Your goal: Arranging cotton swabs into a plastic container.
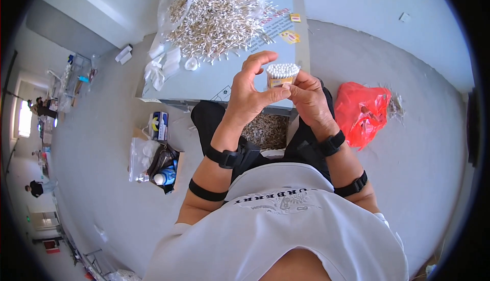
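Note:
A small bundle of cotton swabs (283, 71), white tips up, sits upright in a yellowish paper wrap in front of my chest. My right hand (312, 105) grips it from the right side, thumb at the front. My left hand (244, 93) is on its other side, fingers arched and spread apart, with the thumb reaching to the front of the wrap. Beyond the hands, a large heap of loose cotton swabs (219, 23) spills from a clear plastic bag (173, 3) onto the grey-blue tabletop (204, 84).
Yellow paper pieces (290, 37) lie on the table's right; white tissue-like wads (154, 74) lie at its left. Below is a container of swabs (265, 130) between my knees. A red plastic bag (361, 111) is on the floor at right, an open carton (153, 158) at left.

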`<state>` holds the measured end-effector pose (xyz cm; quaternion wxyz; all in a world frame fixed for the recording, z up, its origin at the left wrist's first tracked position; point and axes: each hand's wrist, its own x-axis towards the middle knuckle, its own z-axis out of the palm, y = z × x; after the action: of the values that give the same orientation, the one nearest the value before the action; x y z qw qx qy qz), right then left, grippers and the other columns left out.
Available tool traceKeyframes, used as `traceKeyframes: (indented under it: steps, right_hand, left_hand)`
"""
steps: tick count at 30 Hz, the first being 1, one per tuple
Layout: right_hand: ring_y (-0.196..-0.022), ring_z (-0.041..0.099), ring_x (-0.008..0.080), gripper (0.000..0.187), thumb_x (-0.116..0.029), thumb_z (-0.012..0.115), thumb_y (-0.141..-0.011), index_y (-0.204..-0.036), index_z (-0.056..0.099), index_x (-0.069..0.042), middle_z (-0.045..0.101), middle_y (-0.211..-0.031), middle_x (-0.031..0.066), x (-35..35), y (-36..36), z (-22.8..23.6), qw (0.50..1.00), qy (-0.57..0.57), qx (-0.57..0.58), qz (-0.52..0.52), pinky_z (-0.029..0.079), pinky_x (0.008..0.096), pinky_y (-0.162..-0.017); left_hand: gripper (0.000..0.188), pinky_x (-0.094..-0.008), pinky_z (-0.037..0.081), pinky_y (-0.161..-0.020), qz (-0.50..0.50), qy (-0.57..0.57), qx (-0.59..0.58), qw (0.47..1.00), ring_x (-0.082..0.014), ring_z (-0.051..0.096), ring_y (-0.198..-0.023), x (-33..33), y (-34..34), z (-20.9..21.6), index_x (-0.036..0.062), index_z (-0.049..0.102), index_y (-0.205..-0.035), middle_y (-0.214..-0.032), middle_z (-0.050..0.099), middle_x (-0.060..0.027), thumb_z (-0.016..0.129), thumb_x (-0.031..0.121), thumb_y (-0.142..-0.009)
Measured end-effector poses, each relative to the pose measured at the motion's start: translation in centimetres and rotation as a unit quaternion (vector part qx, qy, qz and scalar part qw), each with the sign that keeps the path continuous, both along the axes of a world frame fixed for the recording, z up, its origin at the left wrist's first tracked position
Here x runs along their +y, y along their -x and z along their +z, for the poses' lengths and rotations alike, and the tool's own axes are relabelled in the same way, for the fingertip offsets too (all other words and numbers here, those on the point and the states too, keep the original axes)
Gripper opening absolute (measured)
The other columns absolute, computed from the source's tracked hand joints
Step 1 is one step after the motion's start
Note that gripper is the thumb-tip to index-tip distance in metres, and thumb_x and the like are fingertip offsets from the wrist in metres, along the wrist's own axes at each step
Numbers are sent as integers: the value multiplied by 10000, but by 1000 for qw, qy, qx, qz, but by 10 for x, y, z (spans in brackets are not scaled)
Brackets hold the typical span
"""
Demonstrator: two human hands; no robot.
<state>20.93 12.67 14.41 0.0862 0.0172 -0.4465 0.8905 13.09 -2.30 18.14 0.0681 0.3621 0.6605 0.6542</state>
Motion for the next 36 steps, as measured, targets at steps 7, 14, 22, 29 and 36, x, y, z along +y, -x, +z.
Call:
traceKeyframes:
  steps: [7, 14, 22, 29, 36]
  right_hand:
    - [-951, 585, 86, 285, 24, 641, -863, -1146, 628, 1, 662, -1022, 31, 5, -3, 2, 997, -44, 65, -18, 469, 258, -857]
    - [-918, 577, 68, 261, 22, 639, -874, -1134, 629, 3, 655, -994, 14, -2, -5, 7, 995, -42, 76, -45, 469, 233, -831]
    - [-940, 564, 64, 266, 21, 630, -879, -1145, 628, 2, 648, -1018, 8, 1, -7, 6, 991, -87, 75, -71, 472, 234, -856]
    - [-960, 555, 67, 258, 25, 633, -874, -1131, 637, -4, 642, -1019, 6, 1, -7, 1, 987, -104, 90, -78, 470, 246, -868]
    - [-963, 557, 72, 259, 33, 640, -864, -1118, 649, -11, 641, -1016, 4, 0, -7, -4, 987, -108, 79, -89, 467, 249, -868]
  left_hand:
    - [305, -278, 491, -818, -38, -58, -8, 998, -168, 606, -975, 18, -8, 12, 14, 701, -982, -1014, 659, -57, 809, 92, -708]
    - [252, -300, 482, -777, -8, -95, 141, 986, -184, 597, -923, 27, -4, 5, 26, 694, -918, -948, 666, -55, 805, 70, -696]
    - [291, -313, 479, -812, -5, -100, 41, 994, -196, 581, -965, 30, -10, 6, 39, 693, -916, -924, 659, -42, 831, 116, -673]
    - [273, -324, 461, -860, -15, -67, 155, 985, -202, 568, -976, 32, -3, 2, 61, 705, -862, -902, 672, -25, 845, 156, -648]
    - [280, -316, 470, -856, 2, -56, 162, 985, -200, 569, -974, 34, -4, -3, 65, 709, -870, -897, 678, -19, 845, 157, -644]
